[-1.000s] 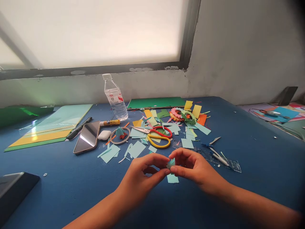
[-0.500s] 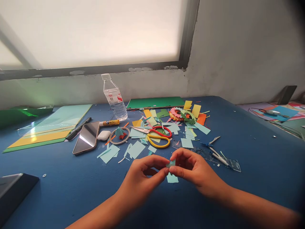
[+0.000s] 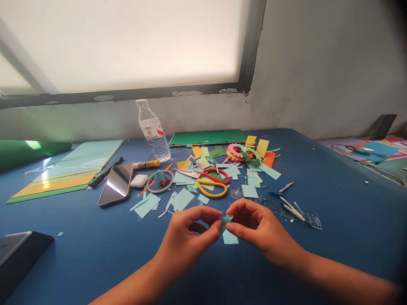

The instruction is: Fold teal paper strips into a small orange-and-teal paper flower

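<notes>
My left hand (image 3: 186,237) and my right hand (image 3: 256,226) meet above the blue table (image 3: 79,254), both pinching a small folded piece of light-teal paper (image 3: 226,219) between thumb and fingertips. A flat light-teal paper square (image 3: 230,237) lies on the table just under the hands. Red-and-yellow scissors (image 3: 210,182) lie a little beyond, among several paper scraps.
A phone (image 3: 116,183), earbud case (image 3: 139,181), glue stick (image 3: 146,163), marker (image 3: 104,171) and water bottle (image 3: 153,131) sit left of centre. Coloured paper sheets (image 3: 63,173) lie far left, paper flowers (image 3: 244,154) behind, a ruler and compass (image 3: 294,209) to the right, a dark box (image 3: 19,254) at the near left.
The hands stay together on the folded paper, with only small finger shifts; the paper piece now sits a little flatter between the fingertips.
</notes>
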Demonstrator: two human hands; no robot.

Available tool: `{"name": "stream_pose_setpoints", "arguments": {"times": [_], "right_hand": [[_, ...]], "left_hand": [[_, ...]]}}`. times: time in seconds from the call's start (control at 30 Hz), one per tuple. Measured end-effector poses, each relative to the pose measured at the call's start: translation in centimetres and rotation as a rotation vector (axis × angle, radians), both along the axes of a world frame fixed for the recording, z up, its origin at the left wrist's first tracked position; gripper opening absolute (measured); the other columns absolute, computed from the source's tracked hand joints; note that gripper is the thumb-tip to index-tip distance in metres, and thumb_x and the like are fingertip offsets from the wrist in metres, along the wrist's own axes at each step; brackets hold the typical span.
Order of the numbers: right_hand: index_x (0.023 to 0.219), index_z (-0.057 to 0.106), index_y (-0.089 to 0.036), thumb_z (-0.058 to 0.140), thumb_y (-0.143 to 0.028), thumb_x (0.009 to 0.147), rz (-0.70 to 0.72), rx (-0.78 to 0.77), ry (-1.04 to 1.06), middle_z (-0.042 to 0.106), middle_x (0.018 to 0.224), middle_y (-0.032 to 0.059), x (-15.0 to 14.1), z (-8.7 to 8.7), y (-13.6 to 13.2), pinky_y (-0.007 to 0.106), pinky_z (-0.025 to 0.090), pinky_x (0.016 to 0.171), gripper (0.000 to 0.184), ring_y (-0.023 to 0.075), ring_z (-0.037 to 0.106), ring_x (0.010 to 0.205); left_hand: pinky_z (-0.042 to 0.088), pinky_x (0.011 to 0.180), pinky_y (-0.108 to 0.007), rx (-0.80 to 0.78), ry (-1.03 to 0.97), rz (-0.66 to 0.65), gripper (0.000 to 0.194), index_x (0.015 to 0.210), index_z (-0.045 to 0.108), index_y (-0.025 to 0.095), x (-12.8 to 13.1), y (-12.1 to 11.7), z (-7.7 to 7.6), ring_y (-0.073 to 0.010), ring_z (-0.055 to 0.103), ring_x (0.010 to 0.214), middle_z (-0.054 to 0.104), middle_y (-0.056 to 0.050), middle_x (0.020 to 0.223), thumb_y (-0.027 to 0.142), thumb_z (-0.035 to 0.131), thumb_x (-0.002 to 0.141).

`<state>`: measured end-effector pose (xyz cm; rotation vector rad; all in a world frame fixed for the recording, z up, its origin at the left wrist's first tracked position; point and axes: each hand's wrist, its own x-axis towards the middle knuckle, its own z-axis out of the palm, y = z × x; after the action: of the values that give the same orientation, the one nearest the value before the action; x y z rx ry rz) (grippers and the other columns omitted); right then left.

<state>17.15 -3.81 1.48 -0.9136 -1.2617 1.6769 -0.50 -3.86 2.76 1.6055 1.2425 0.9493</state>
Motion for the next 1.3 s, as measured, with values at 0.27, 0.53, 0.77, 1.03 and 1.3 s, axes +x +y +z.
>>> {"name": "stream_pose_setpoints", "arguments": {"times": [0.27, 0.53, 0.77, 1.03, 1.3], "right_hand": [[0.082, 0.056, -0.020, 0.075, -0.030, 0.073, -0.044, 0.010, -0.023, 0.055, 0.071, -0.0050, 0.01, -0.29, -0.16, 0.017, 0.043, 0.061, 0.023, 0.0082, 0.050, 0.067], [0.081, 0.057, -0.020, 0.077, -0.028, 0.069, -0.037, 0.008, -0.023, 0.056, 0.072, -0.0037, 0.07, -0.17, -0.07, 0.020, 0.044, 0.062, 0.025, 0.0105, 0.051, 0.068], [0.080, 0.057, -0.020, 0.077, -0.032, 0.069, -0.060, 0.000, -0.039, 0.056, 0.071, -0.0035, 0.02, -0.08, -0.10, 0.021, 0.044, 0.061, 0.026, 0.0113, 0.052, 0.068], [0.083, 0.058, -0.021, 0.078, -0.027, 0.066, -0.100, 0.032, -0.108, 0.057, 0.070, -0.0049, 0.34, 0.01, 0.08, 0.022, 0.046, 0.064, 0.027, 0.0121, 0.056, 0.069], [0.117, 0.057, -0.024, 0.070, -0.033, 0.077, -0.142, 0.102, -0.103, 0.063, 0.070, -0.0023, 0.79, 0.29, 0.48, 0.030, 0.044, 0.073, 0.042, 0.0152, 0.058, 0.069]], "left_hand": [[0.051, 0.053, -0.015, 0.046, 0.003, -0.010, 0.012, 0.082, 0.072, 0.020, 0.07, -0.32, -0.19, -0.0108, 0.064, 0.060, 0.072, 0.001, 0.071, 0.017, 0.065, 0.072], [0.052, 0.057, -0.020, -0.009, 0.002, -0.014, 0.011, 0.082, 0.071, 0.019, 0.28, -0.17, 0.13, -0.0147, 0.065, 0.068, 0.071, -0.001, 0.075, 0.020, 0.065, 0.073], [0.052, 0.060, -0.021, -0.043, 0.000, -0.041, 0.013, 0.087, 0.069, 0.020, 0.23, -0.25, 0.25, -0.0156, 0.064, 0.075, 0.070, -0.002, 0.082, 0.022, 0.065, 0.075], [0.045, 0.057, -0.021, -0.238, -0.146, -0.132, 0.022, 0.093, 0.063, 0.016, 0.45, -0.10, -0.04, -0.0134, 0.061, 0.064, 0.067, -0.001, 0.067, 0.023, 0.069, 0.073], [0.046, 0.059, -0.023, -0.353, -0.251, -0.160, 0.027, 0.095, 0.064, 0.015, 0.48, -0.12, 0.64, -0.0133, 0.061, 0.061, 0.064, 0.000, 0.060, 0.025, 0.071, 0.071]]}}
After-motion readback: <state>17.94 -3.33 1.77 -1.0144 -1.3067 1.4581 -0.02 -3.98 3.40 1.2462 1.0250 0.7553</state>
